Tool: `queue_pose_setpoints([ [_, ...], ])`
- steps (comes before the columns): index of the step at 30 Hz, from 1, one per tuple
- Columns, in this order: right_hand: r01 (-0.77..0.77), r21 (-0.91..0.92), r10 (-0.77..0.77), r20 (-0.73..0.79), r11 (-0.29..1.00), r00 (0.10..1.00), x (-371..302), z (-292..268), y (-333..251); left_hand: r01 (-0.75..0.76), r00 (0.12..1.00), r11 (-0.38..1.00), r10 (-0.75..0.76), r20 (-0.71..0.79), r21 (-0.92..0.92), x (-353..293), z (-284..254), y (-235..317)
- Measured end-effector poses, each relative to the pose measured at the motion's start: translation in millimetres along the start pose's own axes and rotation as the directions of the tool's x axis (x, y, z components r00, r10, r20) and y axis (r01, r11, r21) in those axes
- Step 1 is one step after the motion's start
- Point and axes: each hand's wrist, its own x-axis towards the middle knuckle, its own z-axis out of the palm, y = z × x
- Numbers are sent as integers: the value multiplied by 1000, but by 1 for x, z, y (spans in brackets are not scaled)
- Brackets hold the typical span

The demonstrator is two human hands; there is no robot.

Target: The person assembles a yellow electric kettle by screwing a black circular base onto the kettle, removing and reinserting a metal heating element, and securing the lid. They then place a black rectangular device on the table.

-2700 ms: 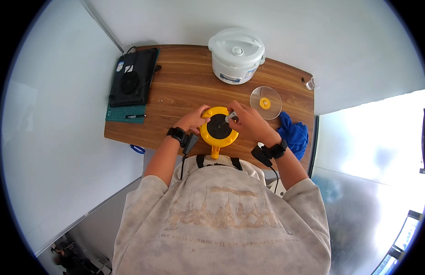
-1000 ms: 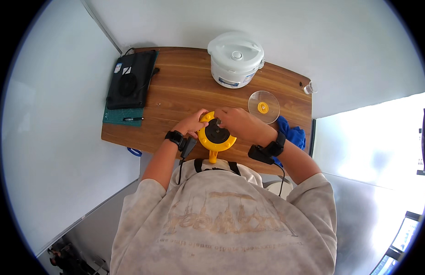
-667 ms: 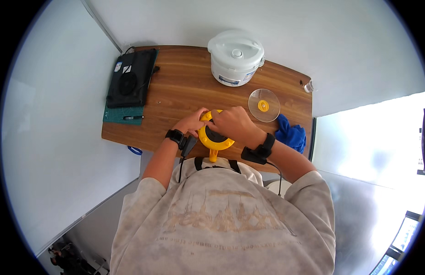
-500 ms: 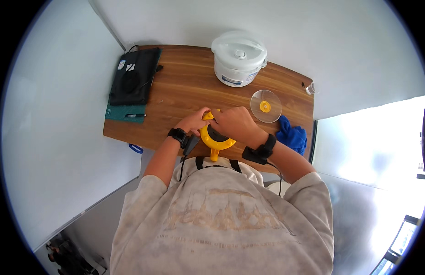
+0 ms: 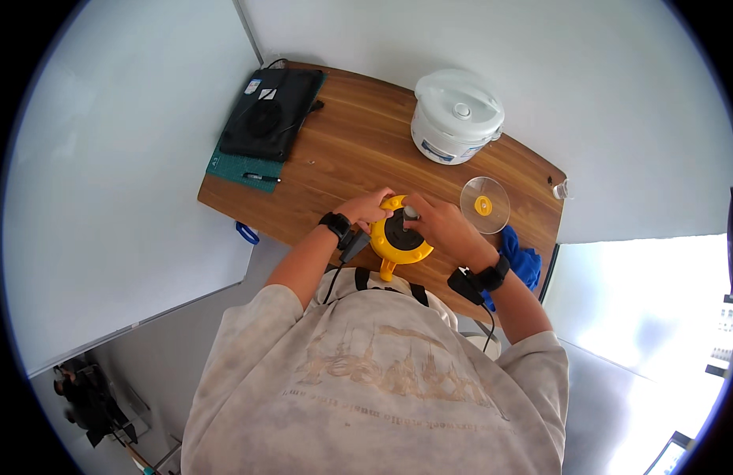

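A yellow round piece [image 5: 414, 256] with knobs along its rim, a black round middle and a short yellow handle lies at the table's near edge. The handle points toward my body. My left hand [image 5: 368, 209] grips its upper left rim, fingers closed round the edge. Over the black middle, my right hand [image 5: 443, 225] pinches a small pale round piece [image 5: 411, 213], partly hidden by the fingers. Right of my hands lies a clear round lid [image 5: 497, 207] with a yellow knob.
A white lidded pot [image 5: 456, 127] stands at the back right. At the far left a black case [image 5: 273, 111] rests on a green cutting mat [image 5: 230, 164] with a pen [image 5: 260, 176]. A blue cloth [image 5: 520, 260] and a small clear cup [image 5: 561, 189] sit along the right side.
The view has turned, moving the table's contents rightward. My right hand has shifted off the yellow rim to over the black middle, where the pale piece now shows. The left hand keeps its grip.
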Motion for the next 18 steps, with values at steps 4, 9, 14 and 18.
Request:
queue_pose_setpoints([
  [4,-25,-87,21,-49,996,999,2,8,-2,-13,1000,1000,13,4,0,1,0,-2],
  [9,-15,-274,-26,-146,962,989,5,16,-1,17,1000,1000,-17,2,-4,2,2,0],
  [14,-103,-404,32,-180,909,983,7,11,-3,33,999,999,-33,8,11,1,1,2],
  [18,-139,-310,79,-200,940,977,4,4,0,35,999,999,-35,4,20,2,2,2],
])
